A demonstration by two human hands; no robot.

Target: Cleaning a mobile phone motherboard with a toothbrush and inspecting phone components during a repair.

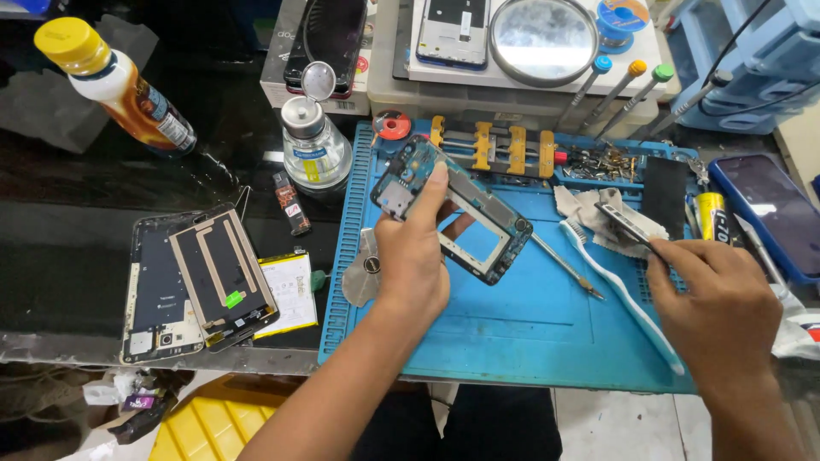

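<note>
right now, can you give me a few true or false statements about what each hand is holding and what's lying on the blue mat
1. The left hand holds a phone mid-frame above the blue mat. True.
2. The right hand is empty. False: it pinches a small flat dark part at its fingertips.
3. A white toothbrush lies on the mat between the two hands. True.
4. The yellow-capped bottle stands on the blue mat. False: it lies tilted on the dark table, off to the left of the mat.
5. A phone back and panel lie left of the mat. True.
</note>
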